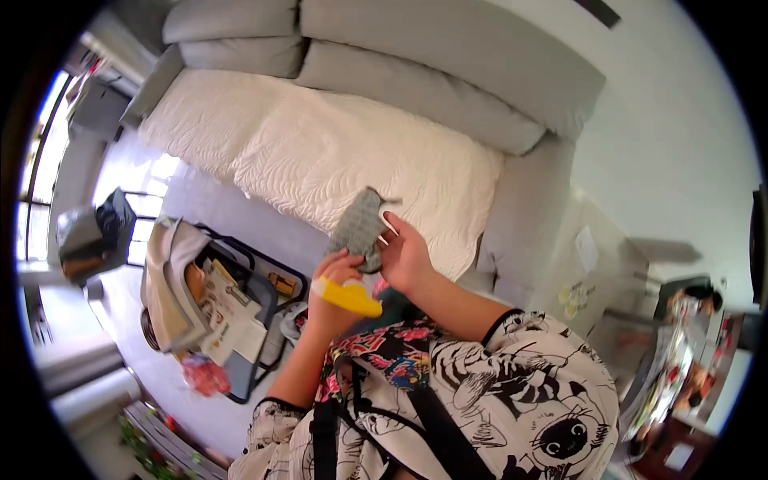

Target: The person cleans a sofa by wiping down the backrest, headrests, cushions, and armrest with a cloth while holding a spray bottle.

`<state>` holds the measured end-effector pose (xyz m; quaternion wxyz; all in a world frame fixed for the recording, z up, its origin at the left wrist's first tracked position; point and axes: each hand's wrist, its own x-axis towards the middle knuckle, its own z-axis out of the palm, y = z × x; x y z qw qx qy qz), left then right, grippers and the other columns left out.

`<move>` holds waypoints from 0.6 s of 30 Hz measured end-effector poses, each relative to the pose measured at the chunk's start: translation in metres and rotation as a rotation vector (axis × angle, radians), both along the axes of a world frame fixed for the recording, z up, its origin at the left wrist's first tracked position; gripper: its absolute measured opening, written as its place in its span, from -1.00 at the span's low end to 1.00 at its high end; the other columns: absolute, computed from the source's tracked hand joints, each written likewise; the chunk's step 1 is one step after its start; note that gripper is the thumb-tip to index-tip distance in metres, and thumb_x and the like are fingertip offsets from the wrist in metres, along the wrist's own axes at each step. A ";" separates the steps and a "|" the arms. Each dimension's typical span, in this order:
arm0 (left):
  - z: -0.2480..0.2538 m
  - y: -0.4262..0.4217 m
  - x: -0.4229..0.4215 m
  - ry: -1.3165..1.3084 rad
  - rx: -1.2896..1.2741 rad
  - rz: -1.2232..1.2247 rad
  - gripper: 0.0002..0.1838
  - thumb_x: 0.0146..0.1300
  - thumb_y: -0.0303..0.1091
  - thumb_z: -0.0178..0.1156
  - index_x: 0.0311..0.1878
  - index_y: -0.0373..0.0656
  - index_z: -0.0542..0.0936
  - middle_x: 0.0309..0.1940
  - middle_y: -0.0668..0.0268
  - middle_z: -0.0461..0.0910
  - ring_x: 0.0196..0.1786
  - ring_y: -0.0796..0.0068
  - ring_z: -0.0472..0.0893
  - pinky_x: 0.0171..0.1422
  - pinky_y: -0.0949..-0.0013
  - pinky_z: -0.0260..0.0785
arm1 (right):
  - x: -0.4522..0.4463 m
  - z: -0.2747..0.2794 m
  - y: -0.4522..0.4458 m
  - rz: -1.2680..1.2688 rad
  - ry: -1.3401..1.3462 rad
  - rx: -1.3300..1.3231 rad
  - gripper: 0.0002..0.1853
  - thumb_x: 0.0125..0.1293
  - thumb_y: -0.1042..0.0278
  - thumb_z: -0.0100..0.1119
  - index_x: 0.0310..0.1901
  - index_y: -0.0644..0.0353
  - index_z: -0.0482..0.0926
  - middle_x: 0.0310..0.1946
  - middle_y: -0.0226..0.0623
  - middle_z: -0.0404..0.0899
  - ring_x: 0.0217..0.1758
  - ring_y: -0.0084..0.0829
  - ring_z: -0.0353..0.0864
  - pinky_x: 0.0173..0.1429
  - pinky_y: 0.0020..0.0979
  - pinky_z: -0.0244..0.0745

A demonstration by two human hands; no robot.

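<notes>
A grey-green, textured cloth piece (358, 228) with a thin dark loop at its top corner is held up in front of me, above the seat's edge. My left hand (334, 276) has its fingers closed on the lower left of the cloth. Across that hand lies a smooth yellow object with a whitish end (350, 298); its kind and how it is held are unclear. My right hand (406, 260) grips the cloth's right edge, thumb pointing up. The fingers behind the cloth are partly hidden.
Beyond my hands stretches a grey sofa (416, 68) with a cream quilted cover (296, 144). A stroller (260, 300) with a beige canopy and printed papers stands on the left. Farther left is a chair (96, 232); a cluttered table (680, 352) is at right.
</notes>
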<state>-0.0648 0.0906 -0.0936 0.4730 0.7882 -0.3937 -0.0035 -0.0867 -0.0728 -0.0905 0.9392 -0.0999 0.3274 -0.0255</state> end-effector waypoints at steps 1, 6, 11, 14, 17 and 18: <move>0.013 -0.019 0.039 0.030 -0.005 -0.011 -0.52 -0.38 -0.36 0.48 -0.31 -0.07 0.47 -0.08 0.27 0.58 0.12 0.09 0.46 0.15 0.13 0.32 | 0.034 0.001 -0.016 -0.060 0.106 0.017 -0.69 0.27 0.16 -0.01 -0.01 0.08 0.40 -0.06 -0.24 0.47 0.03 -0.20 0.43 0.15 -0.14 0.30; 0.042 -0.063 0.140 0.026 -0.148 -0.145 -0.54 -0.34 -0.35 0.48 -0.31 -0.08 0.47 -0.08 0.29 0.58 0.10 0.09 0.48 0.14 0.14 0.34 | 0.088 0.013 -0.045 -0.097 0.041 0.160 -0.69 0.22 0.37 -0.11 0.01 0.19 0.33 0.02 -0.14 0.42 0.08 -0.13 0.41 0.26 -0.13 0.27; 0.036 -0.078 0.210 0.064 -0.135 -0.234 -0.54 -0.30 -0.37 0.47 -0.28 -0.07 0.46 -0.03 0.20 0.55 0.09 0.06 0.48 0.15 0.11 0.33 | 0.156 0.013 -0.069 -0.248 -0.058 0.004 -0.64 0.14 0.46 -0.08 0.03 0.19 0.31 0.01 -0.14 0.41 0.09 -0.17 0.41 0.29 -0.16 0.23; 0.041 -0.078 0.246 0.102 -0.077 -0.237 -0.55 -0.30 -0.38 0.46 -0.28 -0.08 0.46 -0.01 0.19 0.54 0.08 0.04 0.48 0.15 0.11 0.32 | 0.190 0.004 -0.061 -0.463 -0.043 -0.005 -0.58 0.05 0.57 -0.06 0.03 0.18 0.34 -0.07 -0.15 0.47 0.03 -0.22 0.45 0.27 -0.25 0.26; 0.049 -0.091 0.289 0.124 -0.069 -0.258 -0.55 -0.30 -0.38 0.46 -0.28 -0.09 0.47 -0.04 0.19 0.56 0.06 0.05 0.49 0.14 0.13 0.32 | 0.237 -0.018 -0.056 -0.200 -0.159 -0.456 -0.64 0.04 0.65 -0.02 -0.07 0.22 0.42 -0.27 -0.32 0.53 -0.22 -0.32 0.53 0.05 -0.38 0.41; 0.058 -0.087 0.306 0.128 -0.107 -0.233 -0.56 -0.31 -0.39 0.46 -0.29 -0.09 0.48 -0.05 0.19 0.57 0.06 0.05 0.50 0.14 0.14 0.32 | 0.258 -0.010 -0.049 -0.169 -0.162 -0.472 -0.64 0.04 0.65 -0.02 -0.07 0.22 0.42 -0.27 -0.32 0.53 -0.22 -0.32 0.53 0.05 -0.38 0.41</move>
